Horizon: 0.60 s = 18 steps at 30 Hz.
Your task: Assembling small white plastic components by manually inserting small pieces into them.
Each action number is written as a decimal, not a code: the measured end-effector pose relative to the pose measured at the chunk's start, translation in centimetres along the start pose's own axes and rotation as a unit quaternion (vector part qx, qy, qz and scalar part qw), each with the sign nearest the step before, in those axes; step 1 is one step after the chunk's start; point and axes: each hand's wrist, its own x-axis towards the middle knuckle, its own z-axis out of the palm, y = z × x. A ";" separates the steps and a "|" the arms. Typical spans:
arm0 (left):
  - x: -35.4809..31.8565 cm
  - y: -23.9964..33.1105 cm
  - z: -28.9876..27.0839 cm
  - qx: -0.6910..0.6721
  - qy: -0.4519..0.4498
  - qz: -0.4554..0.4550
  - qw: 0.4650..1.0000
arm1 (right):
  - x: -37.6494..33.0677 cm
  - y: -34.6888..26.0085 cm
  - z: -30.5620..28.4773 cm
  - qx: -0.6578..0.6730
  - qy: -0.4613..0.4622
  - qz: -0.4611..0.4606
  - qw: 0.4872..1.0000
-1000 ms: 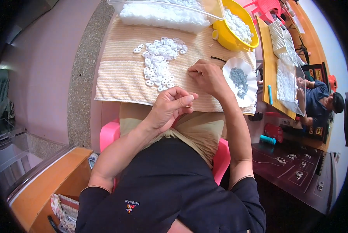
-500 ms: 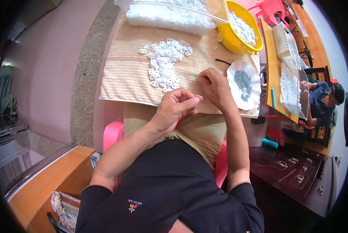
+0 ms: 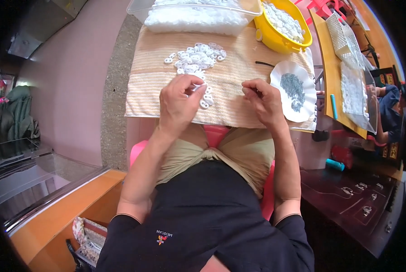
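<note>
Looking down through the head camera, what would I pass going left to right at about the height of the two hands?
Speckled grey floor strip → left hand → right hand → white wavy-edged dish holding dark grey grains → thin teal stick → right-side clear bin.

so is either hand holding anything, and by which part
Cannot be told: anything pinched in the left hand or the right hand is hidden or too small to see.
</note>
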 end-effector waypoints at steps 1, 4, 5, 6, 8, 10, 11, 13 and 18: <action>0.5 -0.1 -0.4 0.082 -0.014 0.014 0.996 | 0.0 0.1 -0.1 0.005 0.003 -0.001 1.000; 2.1 -1.4 -0.9 0.206 -0.028 0.141 0.968 | -0.2 0.3 -0.1 0.026 0.003 -0.013 1.000; 2.4 -1.4 -0.8 0.241 -0.039 0.140 0.960 | -0.3 0.2 -0.1 0.033 0.004 -0.023 0.999; 2.6 -1.2 -0.7 0.245 -0.042 0.143 0.958 | -0.3 0.2 0.0 0.039 0.004 -0.034 0.999; 2.8 -0.8 -0.2 0.301 -0.075 0.118 0.943 | -0.4 0.2 0.1 0.033 0.001 -0.041 0.999; 3.0 -0.4 0.2 0.341 -0.095 0.110 0.929 | -0.4 0.2 0.3 0.024 -0.004 -0.048 0.999; 3.1 -0.2 0.4 0.376 -0.112 0.099 0.914 | -0.4 0.2 0.3 0.021 -0.003 -0.060 0.998; 3.2 0.0 0.7 0.396 -0.118 0.101 0.905 | -0.4 0.1 0.3 0.019 -0.001 -0.074 0.997; 3.4 0.1 1.1 0.456 -0.147 0.103 0.872 | -0.5 -0.5 0.1 0.027 0.010 -0.061 0.998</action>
